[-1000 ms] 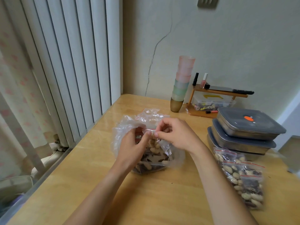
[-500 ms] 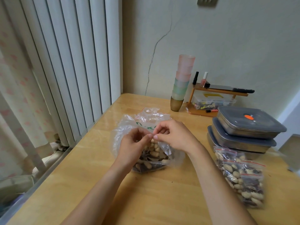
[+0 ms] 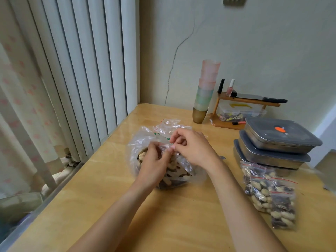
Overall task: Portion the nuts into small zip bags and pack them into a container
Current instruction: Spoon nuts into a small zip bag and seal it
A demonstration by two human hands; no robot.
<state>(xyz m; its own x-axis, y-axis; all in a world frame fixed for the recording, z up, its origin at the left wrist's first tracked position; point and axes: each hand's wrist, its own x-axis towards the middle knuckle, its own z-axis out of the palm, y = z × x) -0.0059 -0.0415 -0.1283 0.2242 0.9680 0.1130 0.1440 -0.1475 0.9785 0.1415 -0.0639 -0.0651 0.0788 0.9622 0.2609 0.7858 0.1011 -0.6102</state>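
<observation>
Small zip bag [image 3: 179,161] at table centre, held over the open large plastic bag [image 3: 145,140] of nuts. Top edge pinched between both hands: left hand [image 3: 154,164] on its left end, right hand [image 3: 192,148] on its right end, fingertips nearly meeting at the seal. Long axis of the seal roughly left to right; mouth up, body hanging down and toward the camera. Clear film, crumpled, pale and dark nuts [image 3: 172,171] visible through it; cannot tell whether seal is closed. Left hand fingers curled, grasping the bag's edge; right hand thumb and forefinger pinching the same edge, remaining fingers curled.

Just right of the right forearm: three filled zip bags [image 3: 269,195] with red seal lines, lying overlapped on the wooden table [image 3: 109,188]. Behind those, stacked metal containers [image 3: 276,142] with grey lids, orange tab on the top lid. Further back, stack of pastel cups [image 3: 206,91] upside down, beside a small wooden shelf [image 3: 249,102] against the wall.
</observation>
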